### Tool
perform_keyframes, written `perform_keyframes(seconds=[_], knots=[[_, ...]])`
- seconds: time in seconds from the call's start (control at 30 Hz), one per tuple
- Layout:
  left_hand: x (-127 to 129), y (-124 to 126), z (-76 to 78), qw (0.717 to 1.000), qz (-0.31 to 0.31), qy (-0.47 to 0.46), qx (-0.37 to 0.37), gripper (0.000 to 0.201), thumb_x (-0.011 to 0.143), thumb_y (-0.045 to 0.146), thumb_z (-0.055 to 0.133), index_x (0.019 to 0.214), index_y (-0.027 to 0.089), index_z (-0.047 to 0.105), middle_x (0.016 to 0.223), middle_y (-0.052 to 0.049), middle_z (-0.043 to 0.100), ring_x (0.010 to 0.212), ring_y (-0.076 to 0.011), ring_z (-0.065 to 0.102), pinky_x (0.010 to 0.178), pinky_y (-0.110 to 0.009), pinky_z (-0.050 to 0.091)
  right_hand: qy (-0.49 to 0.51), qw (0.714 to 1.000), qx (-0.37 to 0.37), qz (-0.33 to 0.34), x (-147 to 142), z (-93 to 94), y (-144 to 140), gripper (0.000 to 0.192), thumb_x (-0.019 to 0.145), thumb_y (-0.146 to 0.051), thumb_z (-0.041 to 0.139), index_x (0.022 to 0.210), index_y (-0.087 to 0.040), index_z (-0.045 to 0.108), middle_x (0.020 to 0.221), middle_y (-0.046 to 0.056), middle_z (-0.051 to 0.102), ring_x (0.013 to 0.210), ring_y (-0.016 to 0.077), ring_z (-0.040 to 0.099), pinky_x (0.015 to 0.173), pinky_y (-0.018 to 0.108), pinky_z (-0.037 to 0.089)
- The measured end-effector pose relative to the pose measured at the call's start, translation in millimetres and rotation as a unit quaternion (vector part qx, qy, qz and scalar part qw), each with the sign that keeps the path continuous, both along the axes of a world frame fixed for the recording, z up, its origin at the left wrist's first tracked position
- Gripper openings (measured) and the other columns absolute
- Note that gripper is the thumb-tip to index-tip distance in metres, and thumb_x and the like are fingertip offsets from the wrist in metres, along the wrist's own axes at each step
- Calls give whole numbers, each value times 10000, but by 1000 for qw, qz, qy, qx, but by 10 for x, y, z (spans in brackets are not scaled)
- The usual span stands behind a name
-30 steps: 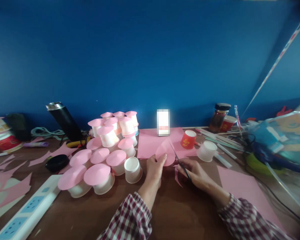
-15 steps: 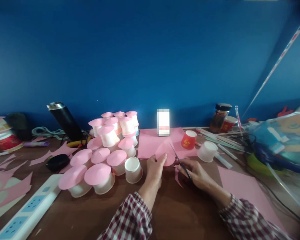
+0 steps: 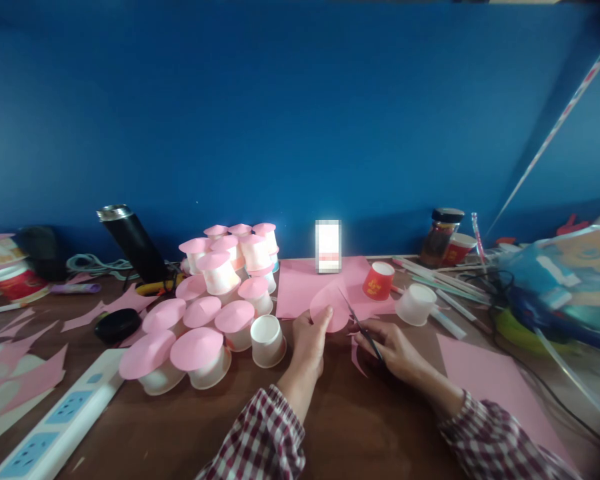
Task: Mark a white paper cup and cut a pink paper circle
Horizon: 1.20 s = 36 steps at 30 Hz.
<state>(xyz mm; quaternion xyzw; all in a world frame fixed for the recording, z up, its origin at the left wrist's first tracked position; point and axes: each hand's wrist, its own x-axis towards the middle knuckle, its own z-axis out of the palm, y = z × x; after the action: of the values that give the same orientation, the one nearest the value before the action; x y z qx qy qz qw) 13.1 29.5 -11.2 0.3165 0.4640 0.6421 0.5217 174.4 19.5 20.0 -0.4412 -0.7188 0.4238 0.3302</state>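
- We work at a brown table (image 3: 350, 427) set against a blue wall (image 3: 300, 107), with a large pink sheet (image 3: 320, 283) lying flat behind the hands and another pink sheet (image 3: 490, 380) to the right.
- To the left stands a cluster of white cups (image 3: 215, 307), most of them capped with pink paper rounds; one open white cup (image 3: 267, 341) sits nearest our left hand.
- Our left hand (image 3: 307, 340) is closed in a pinch on the lower edge of the pink paper round (image 3: 330, 309), holding it upright just above the table, in front of the large sheet.
- Our right hand (image 3: 393, 347) is clamped around the scissors (image 3: 361, 325), whose blades angle up to the round's right edge; a trimmed sliver of pink paper (image 3: 356, 352) hangs just below.
- To cut well, we judge it best to turn the round with the left hand into the blades, not to swing the scissors, and to keep the pinching fingers away from the cut line.
- Short, steady snips should keep the curve smooth; long bites would likely leave corners.
- Against the picture of a second ago, little differs: both hands hold the same grips, the round sits in nearly the same spot, and the view has shifted only slightly.
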Motion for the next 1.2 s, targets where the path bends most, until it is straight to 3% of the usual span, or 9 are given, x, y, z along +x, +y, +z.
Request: perform_keyframes(seconds=[0.73,1.2], knots=[[5,16,-3,999,-21,21,13,416,633,451,738,812,77,704,650,-82,670,643,-204,614,625,-307,482,48,997,-55,1,9,-33,1,423,786,-470,624,987,-98,636,626,-5,541,506,95,444,458,215,353],[9,16,-7,1000,-30,-2,9,412,661,433,729,866,77,694,713,-88,681,601,-161,589,643,-316,485,39,999,-31,7,21,-45,17,379,806,-449,604,974,-113,653,615,-8,535,502,87,427,457,204,342]])
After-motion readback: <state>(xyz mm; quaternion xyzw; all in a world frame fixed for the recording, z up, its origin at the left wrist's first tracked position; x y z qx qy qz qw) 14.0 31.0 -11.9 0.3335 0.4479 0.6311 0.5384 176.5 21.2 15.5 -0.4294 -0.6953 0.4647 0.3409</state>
